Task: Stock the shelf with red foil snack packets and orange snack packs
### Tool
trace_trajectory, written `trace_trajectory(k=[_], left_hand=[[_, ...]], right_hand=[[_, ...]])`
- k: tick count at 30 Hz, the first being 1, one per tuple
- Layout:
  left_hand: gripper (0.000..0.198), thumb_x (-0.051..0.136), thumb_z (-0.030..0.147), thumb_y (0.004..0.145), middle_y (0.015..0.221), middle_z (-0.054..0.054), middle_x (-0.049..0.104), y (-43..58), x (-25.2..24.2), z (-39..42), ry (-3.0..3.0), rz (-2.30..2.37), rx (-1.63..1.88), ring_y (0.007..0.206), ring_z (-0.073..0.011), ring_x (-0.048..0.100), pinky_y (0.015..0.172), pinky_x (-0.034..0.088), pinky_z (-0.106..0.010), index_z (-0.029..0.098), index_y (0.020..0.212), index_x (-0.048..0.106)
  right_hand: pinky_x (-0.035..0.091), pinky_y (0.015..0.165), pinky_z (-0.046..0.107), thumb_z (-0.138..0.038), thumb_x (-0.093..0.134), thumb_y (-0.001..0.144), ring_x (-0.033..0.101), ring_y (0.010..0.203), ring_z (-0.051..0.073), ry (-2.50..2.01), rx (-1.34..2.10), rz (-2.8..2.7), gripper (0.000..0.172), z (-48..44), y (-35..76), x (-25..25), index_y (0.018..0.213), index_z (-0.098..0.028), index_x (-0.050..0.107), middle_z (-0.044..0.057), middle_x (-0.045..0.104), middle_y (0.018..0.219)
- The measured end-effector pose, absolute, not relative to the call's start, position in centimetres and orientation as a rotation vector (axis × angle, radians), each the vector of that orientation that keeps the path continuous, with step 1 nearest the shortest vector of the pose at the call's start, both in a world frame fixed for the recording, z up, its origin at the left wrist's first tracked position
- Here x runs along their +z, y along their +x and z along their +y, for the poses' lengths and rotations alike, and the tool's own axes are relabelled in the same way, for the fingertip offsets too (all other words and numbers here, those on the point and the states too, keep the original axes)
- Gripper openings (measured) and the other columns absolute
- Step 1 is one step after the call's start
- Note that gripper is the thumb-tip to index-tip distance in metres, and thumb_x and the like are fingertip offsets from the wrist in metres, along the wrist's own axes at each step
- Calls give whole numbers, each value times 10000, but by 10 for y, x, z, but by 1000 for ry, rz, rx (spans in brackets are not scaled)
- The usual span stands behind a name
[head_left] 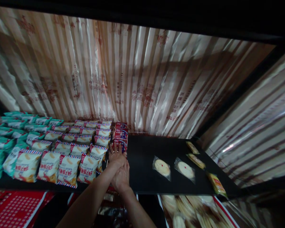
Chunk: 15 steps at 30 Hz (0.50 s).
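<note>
A row of small red-and-blue boxes (121, 134) runs back along the black shelf (142, 164). My left hand (116, 155) lies on the nearer boxes with its fingers stretched forward and somewhat apart; rings show on it. Just below and to its right, my right hand (121, 177) is against the front part of this row, close to or touching the left hand. Its fingers are partly hidden, so their grip is unclear. Left of the boxes stand several rows of white snack bags (67, 169) with striped edges, the nearest close to my left wrist.
Teal snack bags (19, 134) fill the far left. To the right lie two round flat breads (162, 167) in clear wrappers and several yellow packets (216, 183). Below are a red basket (21, 209) and a crate of wrapped breads (187, 210). Striped sheeting (142, 79) covers the back.
</note>
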State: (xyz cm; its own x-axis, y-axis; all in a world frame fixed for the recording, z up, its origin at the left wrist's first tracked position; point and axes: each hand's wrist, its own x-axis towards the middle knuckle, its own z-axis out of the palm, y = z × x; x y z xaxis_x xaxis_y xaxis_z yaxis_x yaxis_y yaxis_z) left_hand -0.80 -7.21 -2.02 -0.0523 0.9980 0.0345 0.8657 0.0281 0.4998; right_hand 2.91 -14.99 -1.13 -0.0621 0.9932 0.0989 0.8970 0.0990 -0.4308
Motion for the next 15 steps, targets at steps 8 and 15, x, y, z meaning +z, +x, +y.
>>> trace_trajectory(k=[8, 15], left_hand=[[613, 413, 313, 852, 1532, -78, 226, 7, 12, -58, 2144, 1993, 507, 1425, -310, 33, 1153, 45, -467, 167, 1439, 313], [545, 372, 390, 881, 1546, -59, 172, 22, 14, -12, 2046, 2070, 471, 1425, -304, 34, 1121, 56, -545, 266, 1412, 352]], right_hand=[[180, 1107, 513, -337, 461, 870, 329, 1343, 311, -1796, 301, -2028, 485, -151, 31, -11, 1344, -234, 474, 96, 469, 1395], [166, 1109, 550, -456, 497, 839, 203, 1386, 365, -1819, 431, -2034, 510, -148, 35, -15, 1321, -292, 502, 42, 417, 1441]])
